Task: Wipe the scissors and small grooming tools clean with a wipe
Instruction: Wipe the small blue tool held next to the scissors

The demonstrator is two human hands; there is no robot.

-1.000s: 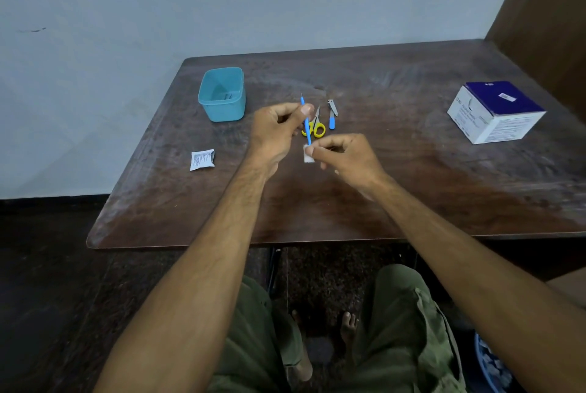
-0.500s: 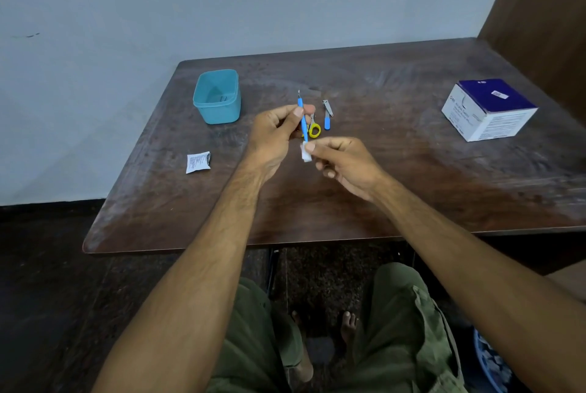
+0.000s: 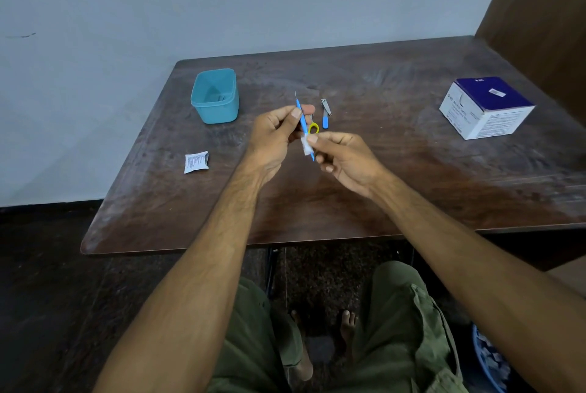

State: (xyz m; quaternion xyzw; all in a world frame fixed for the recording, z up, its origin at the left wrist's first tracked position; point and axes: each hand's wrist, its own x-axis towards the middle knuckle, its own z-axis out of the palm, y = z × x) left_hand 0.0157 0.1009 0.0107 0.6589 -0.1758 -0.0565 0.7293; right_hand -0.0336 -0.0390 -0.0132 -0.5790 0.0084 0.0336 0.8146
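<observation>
My left hand pinches a thin blue grooming tool upright above the table, its metal tip pointing away from me. My right hand pinches a small white wipe folded around the lower part of that tool; the blue end pokes out below the wipe. Behind my hands, the yellow handle of the scissors shows on the table, the rest hidden. A nail clipper with a blue handle lies just to the right of it.
A teal plastic tub stands at the back left of the dark wooden table. A torn white wipe sachet lies at the left. A blue and white box of swabs sits at the right.
The wipe in my right hand has slid a little up the blue tool, leaving its lower end bare. My left hand keeps the same grip.
</observation>
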